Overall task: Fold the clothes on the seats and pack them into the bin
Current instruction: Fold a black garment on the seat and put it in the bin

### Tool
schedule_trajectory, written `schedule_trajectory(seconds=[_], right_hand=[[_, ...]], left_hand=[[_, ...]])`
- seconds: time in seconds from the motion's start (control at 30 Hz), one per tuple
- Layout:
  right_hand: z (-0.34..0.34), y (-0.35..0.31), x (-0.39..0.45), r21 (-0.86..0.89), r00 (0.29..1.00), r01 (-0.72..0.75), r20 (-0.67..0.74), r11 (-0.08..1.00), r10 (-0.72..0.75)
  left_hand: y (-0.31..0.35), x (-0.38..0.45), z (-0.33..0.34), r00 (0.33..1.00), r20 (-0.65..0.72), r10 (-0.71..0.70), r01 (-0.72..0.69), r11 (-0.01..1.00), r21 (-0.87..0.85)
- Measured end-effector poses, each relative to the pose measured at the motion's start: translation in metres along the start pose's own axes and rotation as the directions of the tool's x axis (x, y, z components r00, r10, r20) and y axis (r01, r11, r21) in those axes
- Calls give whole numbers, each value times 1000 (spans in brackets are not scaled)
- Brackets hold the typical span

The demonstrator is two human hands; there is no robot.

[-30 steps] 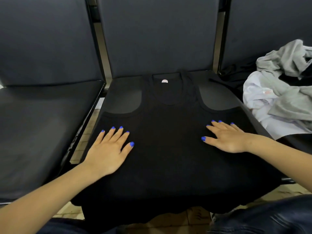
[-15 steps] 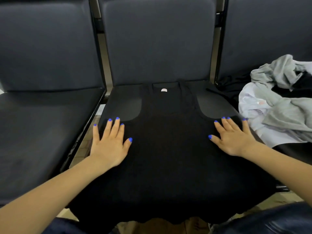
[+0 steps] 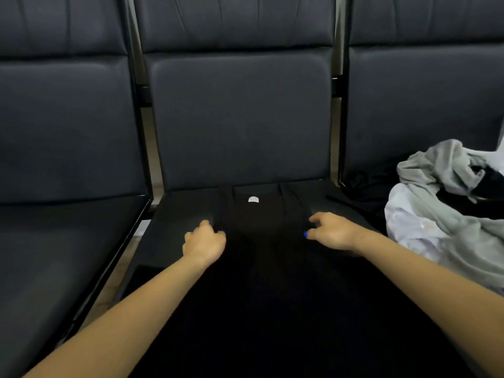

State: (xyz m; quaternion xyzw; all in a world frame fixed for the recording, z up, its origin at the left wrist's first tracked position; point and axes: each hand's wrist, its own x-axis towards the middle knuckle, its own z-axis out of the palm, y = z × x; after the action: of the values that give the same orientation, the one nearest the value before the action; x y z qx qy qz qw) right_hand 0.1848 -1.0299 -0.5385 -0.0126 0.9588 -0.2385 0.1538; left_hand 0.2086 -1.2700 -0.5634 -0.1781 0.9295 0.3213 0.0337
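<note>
A black tank top [image 3: 261,282] lies flat on the middle seat [image 3: 177,214], neck label toward the backrest, hem hanging over the front edge. My left hand [image 3: 204,240] has its fingers curled round the top's left edge below the armhole. At the matching spot on the right edge, my right hand [image 3: 331,230] pinches the fabric, thumb tucked in. No bin is in view.
A heap of unfolded clothes [image 3: 447,214], grey, white and black, fills the right seat. The left seat [image 3: 62,255] holds nothing. Padded backrests rise behind all three seats, and gaps between the seats show floor.
Both hands slid from lying flat on the top's lower body up toward the armholes, and their fingers curled onto the side edges. The camera view tilted upward.
</note>
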Motion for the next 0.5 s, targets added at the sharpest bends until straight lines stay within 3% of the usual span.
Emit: schedule_trajectory(seconds=[0.1,0.27,0.37,0.5], right_hand=[[0,1,41,142,994,-16,-102,990,31],[-12,-1,120,219,953,43,-303,975,26],[-27,-7,162,194,972,69,-233,979,-22],[-44,-22,184,37,999,44,-26,998,-43]], left_hand=[[3,45,3,994,-107,-7,2,999,-51],[16,109,1,977,-198,78,-55,992,117],[26,146,-7,970,-175,168,-118,958,262],[32,187,-15,991,-5,136,-126,931,343]])
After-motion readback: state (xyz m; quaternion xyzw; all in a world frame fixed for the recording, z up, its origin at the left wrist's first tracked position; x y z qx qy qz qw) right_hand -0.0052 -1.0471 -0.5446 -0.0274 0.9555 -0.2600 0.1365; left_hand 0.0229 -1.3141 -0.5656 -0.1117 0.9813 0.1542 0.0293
